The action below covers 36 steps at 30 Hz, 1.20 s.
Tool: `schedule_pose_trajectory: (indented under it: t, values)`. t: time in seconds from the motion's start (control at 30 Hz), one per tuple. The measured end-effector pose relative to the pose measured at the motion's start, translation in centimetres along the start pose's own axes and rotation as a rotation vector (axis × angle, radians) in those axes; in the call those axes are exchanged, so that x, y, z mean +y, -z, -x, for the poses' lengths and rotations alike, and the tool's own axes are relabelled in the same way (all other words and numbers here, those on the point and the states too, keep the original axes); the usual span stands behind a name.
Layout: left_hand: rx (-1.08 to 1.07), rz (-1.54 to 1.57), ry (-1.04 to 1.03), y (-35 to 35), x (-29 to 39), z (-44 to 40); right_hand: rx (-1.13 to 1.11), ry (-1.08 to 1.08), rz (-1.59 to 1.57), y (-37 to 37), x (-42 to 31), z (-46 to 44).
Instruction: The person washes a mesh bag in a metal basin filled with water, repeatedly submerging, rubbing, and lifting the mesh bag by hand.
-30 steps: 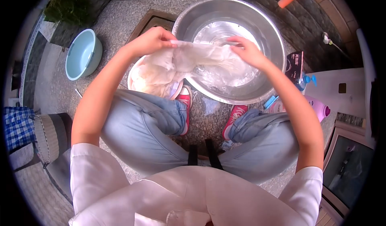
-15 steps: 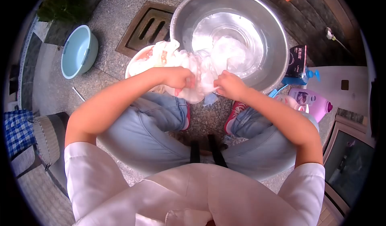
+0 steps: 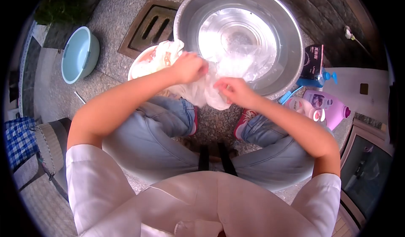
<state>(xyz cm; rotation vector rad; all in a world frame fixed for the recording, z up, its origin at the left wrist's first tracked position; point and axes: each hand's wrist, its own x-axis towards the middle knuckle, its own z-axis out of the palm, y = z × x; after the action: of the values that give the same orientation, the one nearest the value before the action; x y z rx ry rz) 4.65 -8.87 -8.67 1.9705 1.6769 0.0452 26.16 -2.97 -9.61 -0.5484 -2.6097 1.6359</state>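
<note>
A thin, sheer white cloth [image 3: 200,94] hangs between my hands over the near rim of a large metal basin [image 3: 291,66]. Part of it trails into the water in the basin. My left hand [image 3: 190,67] is closed on the cloth at the basin's left side, with the fingertips partly hidden. On the other side, my right hand [image 3: 237,90] pinches the cloth with curled fingers. Left of the metal basin stands a small pink basin [image 3: 131,70], with white laundry [image 3: 166,51] heaped in it.
A light blue basin [image 3: 86,60] stands at the far left, near a floor drain [image 3: 147,28]. Right of the metal basin are a black box [image 3: 311,62], a blue pump bottle [image 3: 314,81] and a purple bottle [image 3: 333,110]. My knees and red shoes [image 3: 244,121] frame the near floor.
My left hand has risen slightly and turned. My right hand has shifted a little left. The cloth between them has moved, and less of it bunches in the basin.
</note>
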Motion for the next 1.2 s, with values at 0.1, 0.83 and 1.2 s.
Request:
schedule_pose_trajectory:
  t: [0.1, 0.83, 1.2]
  values:
    - [0.060, 0.557, 0.012, 3.0, -0.1, -0.7, -0.018, -0.353, -0.320, 1.6, 0.2, -1.7]
    - [-0.122, 0.519, 0.234, 13.2, -4.2, 3.0, 0.011, -0.079, 0.768, 9.3, -5.3, -6.7]
    - [0.026, 0.365, -0.088, 7.5, 1.0, 2.7, -0.299, -0.719, 0.889, 9.1, 5.3, 0.6]
